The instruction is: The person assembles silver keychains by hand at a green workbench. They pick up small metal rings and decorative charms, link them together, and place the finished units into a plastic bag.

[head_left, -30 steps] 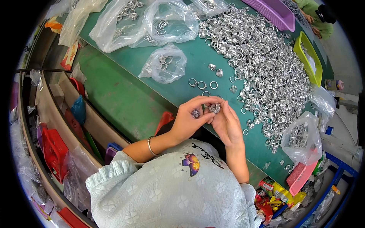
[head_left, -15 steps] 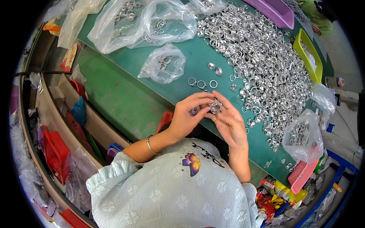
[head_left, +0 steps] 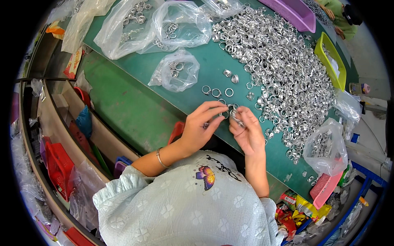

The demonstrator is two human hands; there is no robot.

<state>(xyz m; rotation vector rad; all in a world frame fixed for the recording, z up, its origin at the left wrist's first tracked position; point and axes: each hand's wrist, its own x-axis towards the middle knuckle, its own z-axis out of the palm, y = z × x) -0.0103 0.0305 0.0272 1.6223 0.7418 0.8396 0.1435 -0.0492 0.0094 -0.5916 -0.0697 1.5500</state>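
My right hand (head_left: 251, 137) is closed on several silver rings (head_left: 237, 119), bunched between its thumb and fingers above the front edge of the green table. Close by on the left, my left hand (head_left: 198, 126) is curled, its thumb and forefinger tips a little apart. A small silver ring (head_left: 205, 125) shows in its bent fingers, partly hidden. Just beyond my fingertips, single rings (head_left: 216, 92) lie on the tabletop, with two wider bands (head_left: 234, 78) farther off. To the right spreads a large heap of silver rings (head_left: 283, 90).
Clear plastic bags holding rings (head_left: 176, 71) sit at the left and back of the table (head_left: 141, 74). A purple basket (head_left: 293, 14), a yellow-green basket (head_left: 331, 61) and a pink tray (head_left: 326, 188) border the heap. A person in green (head_left: 342, 18) is at the far right.
My hands have drawn slightly apart. The rings have come away from the left fingertips and are now in my right hand, tilted and blurred.
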